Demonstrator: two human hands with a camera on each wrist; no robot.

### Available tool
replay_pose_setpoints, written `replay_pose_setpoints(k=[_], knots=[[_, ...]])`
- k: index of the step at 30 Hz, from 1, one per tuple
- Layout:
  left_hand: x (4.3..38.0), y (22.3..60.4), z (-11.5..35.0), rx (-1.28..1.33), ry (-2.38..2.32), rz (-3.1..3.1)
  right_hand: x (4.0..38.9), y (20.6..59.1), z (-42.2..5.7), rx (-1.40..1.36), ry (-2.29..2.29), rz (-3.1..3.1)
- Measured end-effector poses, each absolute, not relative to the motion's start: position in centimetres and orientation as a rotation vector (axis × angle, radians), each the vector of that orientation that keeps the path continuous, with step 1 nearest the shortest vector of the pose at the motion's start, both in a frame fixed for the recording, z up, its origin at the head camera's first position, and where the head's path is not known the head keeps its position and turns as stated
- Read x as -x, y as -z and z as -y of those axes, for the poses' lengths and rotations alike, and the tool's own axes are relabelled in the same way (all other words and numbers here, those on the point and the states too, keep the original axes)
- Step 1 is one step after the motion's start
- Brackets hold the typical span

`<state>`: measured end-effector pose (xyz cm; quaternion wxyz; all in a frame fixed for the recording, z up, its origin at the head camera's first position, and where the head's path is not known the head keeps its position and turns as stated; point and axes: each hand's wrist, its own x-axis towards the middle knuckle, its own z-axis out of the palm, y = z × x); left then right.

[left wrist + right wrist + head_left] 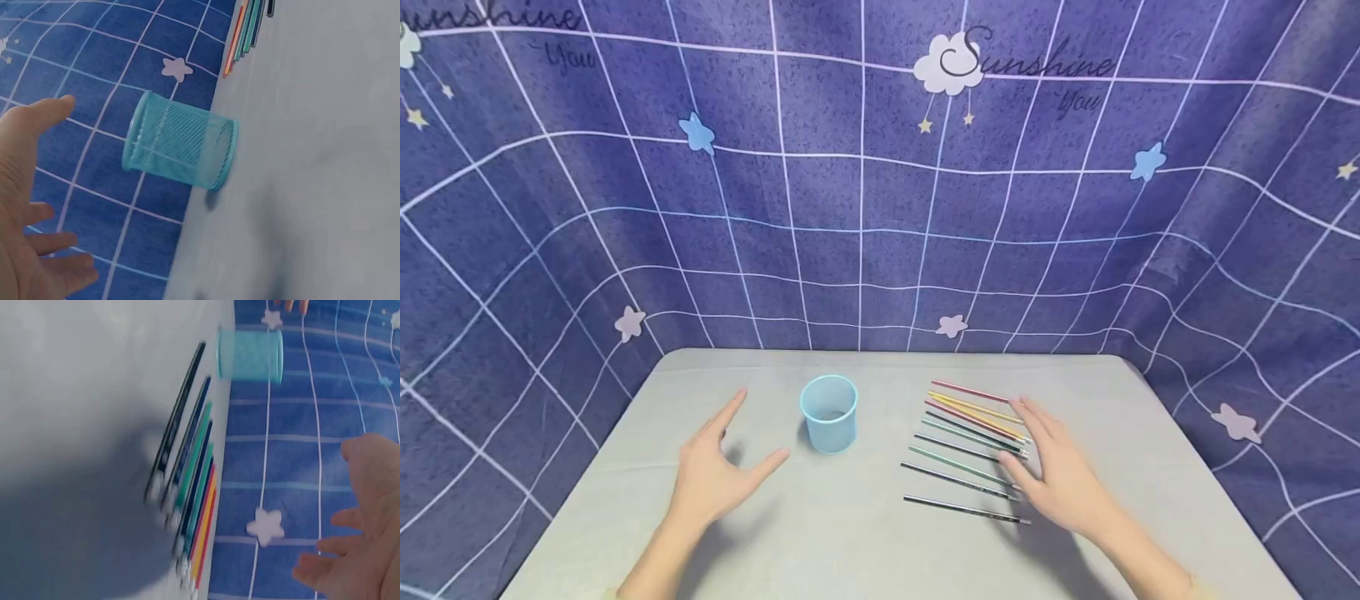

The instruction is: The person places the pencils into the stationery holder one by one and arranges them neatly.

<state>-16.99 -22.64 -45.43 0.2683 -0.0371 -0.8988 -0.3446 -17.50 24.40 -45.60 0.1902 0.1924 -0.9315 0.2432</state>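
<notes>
A light blue mesh pencil cup [830,429] stands upright on the table, left of the middle. My left hand [713,475] hovers to the left of it, thumb and fingers spread apart, holding nothing; the wrist view shows the same cup [178,140] beyond the thumb. Several pencils [962,479] in black, green, yellow and red lie side by side to the right of the cup, eraser ends toward the right. Over those ends is my right hand [1063,475], fingers extended and nothing gripped. In the right wrist view the pencils [187,469] lie below that hand.
A pale cloth covers the table [820,533]. Behind it and on both sides hangs a dark blue curtain [820,250] with a white grid, stars and clouds. The cup stands between the left hand and the pencils.
</notes>
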Motion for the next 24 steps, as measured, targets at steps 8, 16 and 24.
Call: replay_pose_setpoints(k=[8,16,24], knots=[[20.6,47.7,20.5,0.139,1.295,2.393,17.7,47.2,-20.5,-0.8,-0.605,2.471],[23.2,49.7,18.4,0.135,1.439,2.352,17.5,49.2,-18.1,-1.05,-0.565,2.552],[24.3,50.5,17.5,0.084,1.397,2.369,17.4,50.1,-17.3,-1.085,-0.493,2.641]])
